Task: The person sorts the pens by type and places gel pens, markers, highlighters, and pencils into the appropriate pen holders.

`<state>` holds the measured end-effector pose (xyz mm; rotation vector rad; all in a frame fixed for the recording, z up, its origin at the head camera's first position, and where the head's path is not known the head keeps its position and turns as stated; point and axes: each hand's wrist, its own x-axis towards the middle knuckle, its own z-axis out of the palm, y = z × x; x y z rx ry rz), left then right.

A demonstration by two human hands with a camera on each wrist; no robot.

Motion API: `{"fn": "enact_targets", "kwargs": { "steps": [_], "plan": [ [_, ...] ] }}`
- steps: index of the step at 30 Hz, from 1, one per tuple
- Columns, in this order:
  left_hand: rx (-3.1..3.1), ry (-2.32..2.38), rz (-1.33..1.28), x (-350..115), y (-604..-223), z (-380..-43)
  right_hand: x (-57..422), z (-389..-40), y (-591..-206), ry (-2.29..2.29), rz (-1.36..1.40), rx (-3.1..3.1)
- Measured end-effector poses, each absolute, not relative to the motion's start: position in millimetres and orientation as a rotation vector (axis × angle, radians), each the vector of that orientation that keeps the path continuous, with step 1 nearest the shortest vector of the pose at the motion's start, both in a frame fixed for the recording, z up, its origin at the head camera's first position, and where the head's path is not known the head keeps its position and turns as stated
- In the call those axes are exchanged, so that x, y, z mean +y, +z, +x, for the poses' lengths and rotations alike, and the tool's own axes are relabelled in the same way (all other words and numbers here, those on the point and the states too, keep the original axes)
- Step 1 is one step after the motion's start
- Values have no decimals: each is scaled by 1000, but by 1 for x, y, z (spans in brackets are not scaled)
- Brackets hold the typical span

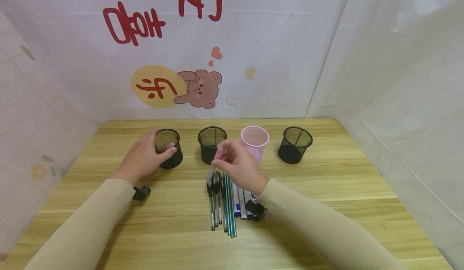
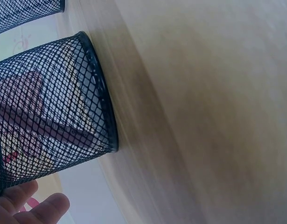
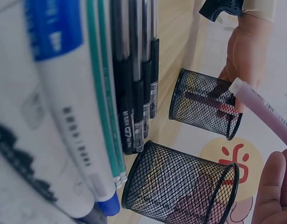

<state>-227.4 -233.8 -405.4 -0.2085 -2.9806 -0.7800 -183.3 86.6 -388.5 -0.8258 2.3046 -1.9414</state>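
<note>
My left hand [image 1: 141, 155] grips the leftmost black mesh pen cup [image 1: 172, 160] at its rim, thumb across the near side. Through the mesh in the left wrist view a slim pinkish pen [image 2: 50, 128] leans inside that cup. My right hand [image 1: 239, 165] pinches another pinkish-purple pen [image 3: 264, 109] with a pale end, in front of the second black mesh cup [image 1: 208, 153]. Just below this hand lie several black gel pens [image 1: 216, 207], teal-striped pencils [image 1: 229, 209] and white markers [image 1: 236, 201] with blue ends, side by side on the table.
A pink mesh cup [image 1: 255, 141] and another black mesh cup [image 1: 294, 147] stand to the right in the same row. Behind the wooden table [image 1: 326, 229] hangs a white printed cloth [image 1: 282, 60], with more cloth at both sides.
</note>
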Motion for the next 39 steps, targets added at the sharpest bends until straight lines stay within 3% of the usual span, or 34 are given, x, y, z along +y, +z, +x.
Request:
{"fn": "enact_targets", "kwargs": {
  "steps": [10, 39],
  "plan": [
    [-2977, -774, -207, -235, -405, -227, 68, -192, -390, -1952, -938, 2293],
    [-2980, -789, -207, -235, -403, -227, 14, -223, -357, -2087, -875, 2331]
  ]
}}
